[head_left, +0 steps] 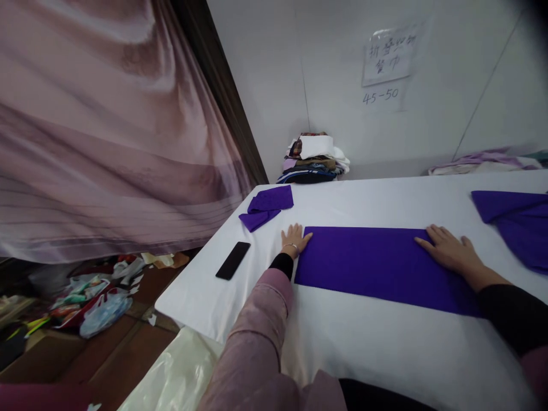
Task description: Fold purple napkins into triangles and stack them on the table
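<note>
A purple cloth napkin [363, 262] lies flat on the white table, folded into a long rectangle. At its left end rests my left hand [295, 238], fingers spread, mostly on the table with the thumb touching the napkin's edge. My right hand [451, 251] lies flat across the napkin's right part, fingers stretched out; my wrist and sleeve hide some of that end. Beyond my left hand is a smaller crumpled purple cloth [270, 204]. Another loosely bunched purple cloth [520, 225] lies at the far right, partly out of view.
A black phone [233, 261] lies near the left edge of the white table [265, 302]. Behind the table sit a stack of folded clothes [314, 160] and more fabric [483, 162]. A pink curtain [120, 125] hangs at left, above bags and boxes on the floor.
</note>
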`<action>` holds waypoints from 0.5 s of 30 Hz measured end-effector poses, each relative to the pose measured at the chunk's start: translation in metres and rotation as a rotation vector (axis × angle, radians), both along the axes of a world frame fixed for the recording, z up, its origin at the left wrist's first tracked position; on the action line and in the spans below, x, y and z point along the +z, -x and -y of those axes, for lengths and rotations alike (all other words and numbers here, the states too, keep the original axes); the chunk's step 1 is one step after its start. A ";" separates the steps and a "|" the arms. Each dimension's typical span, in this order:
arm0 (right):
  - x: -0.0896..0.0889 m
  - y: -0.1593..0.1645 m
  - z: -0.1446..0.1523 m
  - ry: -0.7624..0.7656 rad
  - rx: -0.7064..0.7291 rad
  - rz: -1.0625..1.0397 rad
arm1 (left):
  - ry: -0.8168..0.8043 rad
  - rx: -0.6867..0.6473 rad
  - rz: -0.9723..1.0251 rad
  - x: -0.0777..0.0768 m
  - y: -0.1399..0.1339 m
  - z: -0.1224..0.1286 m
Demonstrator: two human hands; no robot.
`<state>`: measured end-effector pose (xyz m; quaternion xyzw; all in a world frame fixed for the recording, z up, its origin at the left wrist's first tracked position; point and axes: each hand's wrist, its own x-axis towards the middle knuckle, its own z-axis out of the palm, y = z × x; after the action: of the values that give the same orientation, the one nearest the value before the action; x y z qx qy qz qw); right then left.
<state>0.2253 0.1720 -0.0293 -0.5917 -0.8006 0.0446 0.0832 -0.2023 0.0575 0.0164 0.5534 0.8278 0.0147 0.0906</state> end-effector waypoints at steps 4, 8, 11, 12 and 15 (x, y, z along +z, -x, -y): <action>0.004 -0.002 -0.001 0.004 0.006 -0.013 | -0.032 0.051 -0.032 0.007 -0.003 0.008; 0.017 0.008 -0.001 0.085 -0.029 0.021 | -0.140 -0.219 -0.066 -0.001 -0.043 0.016; 0.028 0.048 0.024 0.053 -0.037 0.033 | -0.121 -0.348 -0.044 -0.010 -0.070 0.023; 0.030 0.069 0.037 0.031 0.033 0.014 | -0.097 -0.351 -0.036 -0.012 -0.075 0.025; 0.033 0.140 0.080 0.047 0.264 -0.040 | -0.052 -0.327 -0.042 -0.013 -0.079 0.026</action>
<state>0.0853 0.0923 0.0032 -0.4818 -0.8685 0.0857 0.0789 -0.1230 0.0318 0.0033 0.6830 0.7279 0.0096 0.0604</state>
